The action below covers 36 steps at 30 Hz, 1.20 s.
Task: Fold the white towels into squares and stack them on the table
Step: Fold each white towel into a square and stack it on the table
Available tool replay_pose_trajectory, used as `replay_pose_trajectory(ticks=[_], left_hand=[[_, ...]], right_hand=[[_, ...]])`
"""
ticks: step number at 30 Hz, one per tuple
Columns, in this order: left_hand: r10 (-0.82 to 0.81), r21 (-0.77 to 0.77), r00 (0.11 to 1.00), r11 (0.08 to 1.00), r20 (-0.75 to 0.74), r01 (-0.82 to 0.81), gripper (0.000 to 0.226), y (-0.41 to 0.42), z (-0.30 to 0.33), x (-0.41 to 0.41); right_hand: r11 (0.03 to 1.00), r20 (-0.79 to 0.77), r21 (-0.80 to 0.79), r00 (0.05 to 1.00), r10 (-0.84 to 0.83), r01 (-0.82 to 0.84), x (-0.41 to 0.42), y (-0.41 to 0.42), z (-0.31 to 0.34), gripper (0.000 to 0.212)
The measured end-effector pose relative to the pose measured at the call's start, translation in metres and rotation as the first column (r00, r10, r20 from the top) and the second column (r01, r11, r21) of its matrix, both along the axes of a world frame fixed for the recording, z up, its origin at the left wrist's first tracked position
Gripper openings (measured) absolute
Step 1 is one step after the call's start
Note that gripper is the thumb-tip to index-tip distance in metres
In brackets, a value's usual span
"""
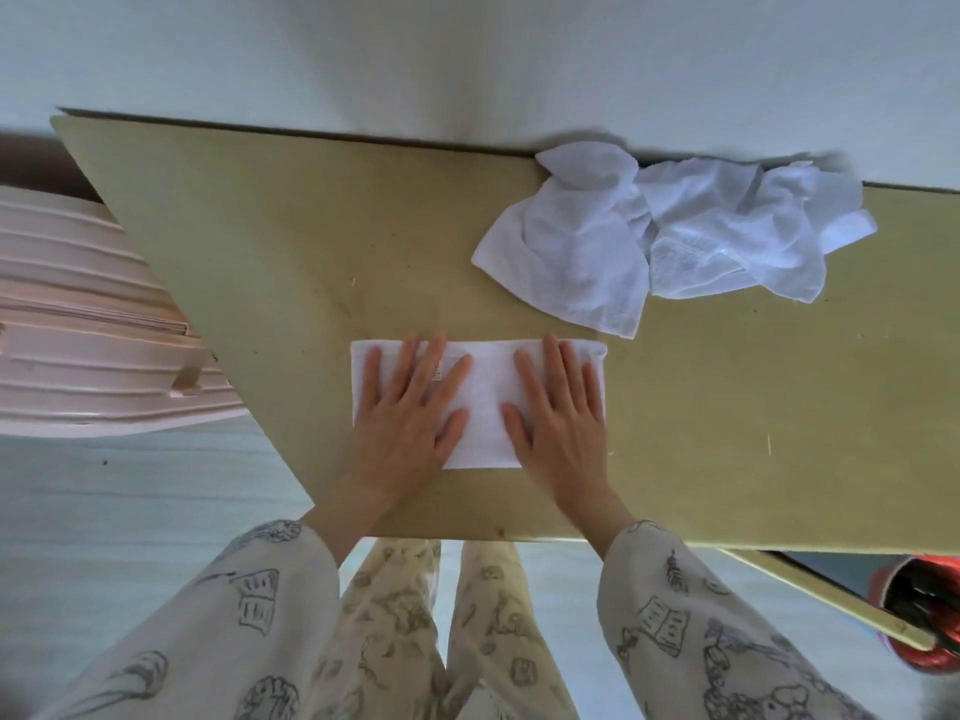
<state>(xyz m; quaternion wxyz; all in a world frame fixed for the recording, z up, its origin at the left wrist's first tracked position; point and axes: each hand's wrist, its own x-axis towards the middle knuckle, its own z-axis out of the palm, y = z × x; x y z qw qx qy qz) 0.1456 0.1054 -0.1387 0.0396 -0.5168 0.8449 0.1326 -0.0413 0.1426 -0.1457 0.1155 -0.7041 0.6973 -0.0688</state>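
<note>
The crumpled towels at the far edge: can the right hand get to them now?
Probably yes: nothing lies between the right hand and the crumpled towels; it only presses flat on the folded towel.

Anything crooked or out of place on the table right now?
Only the unfolded towels: the crumpled heap lies at the table's far edge, partly over it. The folded towel lies flat and straight under the left hand and right hand.

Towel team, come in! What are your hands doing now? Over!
Left hand and right hand flat, pressing the folded towel. Crumpled towels wait at the table's far edge. Nothing in the way.
</note>
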Motion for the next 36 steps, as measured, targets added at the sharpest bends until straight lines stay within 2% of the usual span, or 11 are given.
replay_pose_trajectory(ticks=[6, 11, 13, 15, 18, 19, 21, 23, 30, 33, 36], left_hand=[[-0.056, -0.093, 0.998, 0.994, 0.03, 0.058, 0.058, -0.002, -0.003, 0.003], [-0.074, -0.057, 0.995, 0.995, 0.061, 0.077, 0.063, -0.004, -0.003, 0.004], [-0.047, -0.029, 0.998, 0.999, -0.046, 0.046, 0.06, -0.004, -0.001, 0.007], [0.054, -0.013, 0.965, 0.998, -0.255, -0.06, 0.049, -0.007, 0.006, 0.013], [0.334, -0.06, 0.842, 0.917, -0.423, -0.394, 0.032, -0.007, 0.02, 0.024], [0.455, -0.057, 0.786, 0.851, -0.419, -0.522, 0.027, -0.007, 0.024, 0.026], [0.692, 0.056, 0.633, 0.689, -0.347, -0.723, 0.025, -0.009, 0.03, 0.026], [0.825, 0.189, 0.523, 0.56, -0.213, -0.806, 0.037, -0.01, 0.032, 0.024], [0.896, 0.323, 0.444, 0.427, -0.024, -0.845, 0.046, -0.013, 0.042, 0.01], [0.864, 0.335, 0.5, 0.458, 0.047, -0.823, 0.043, -0.022, 0.046, 0.009], [0.851, 0.364, 0.525, 0.484, 0.017, -0.796, 0.035, -0.024, 0.05, 0.007]], right_hand=[[1.0, -0.133, 0.024, 0.991, 0.008, -0.004, -0.003, 0.0, -0.004, 0.06], [0.998, -0.158, 0.068, 0.987, 0.006, 0.005, -0.005, 0.0, -0.004, 0.063], [0.997, -0.153, 0.08, 0.988, 0.008, 0.005, -0.004, -0.001, -0.004, 0.063], [0.997, -0.12, 0.073, 0.993, -0.015, 0.024, -0.003, -0.002, -0.001, 0.064], [0.997, -0.021, 0.042, 0.998, -0.061, 0.062, 0.006, -0.002, 0.006, 0.06], [0.998, 0.001, 0.024, 0.998, -0.057, 0.057, 0.012, -0.003, 0.009, 0.058], [1.0, 0.01, 0.003, 1.0, -0.008, 0.008, 0.026, -0.006, 0.011, 0.053], [0.999, -0.011, 0.006, 0.999, 0.043, -0.043, 0.035, -0.01, 0.008, 0.051], [0.998, -0.077, 0.034, 0.995, 0.056, -0.054, 0.036, -0.012, -0.003, 0.053], [0.997, -0.076, 0.044, 0.995, 0.06, -0.057, 0.037, -0.012, -0.002, 0.053], [0.997, -0.073, 0.058, 0.996, 0.057, -0.053, 0.037, -0.012, -0.002, 0.053]])
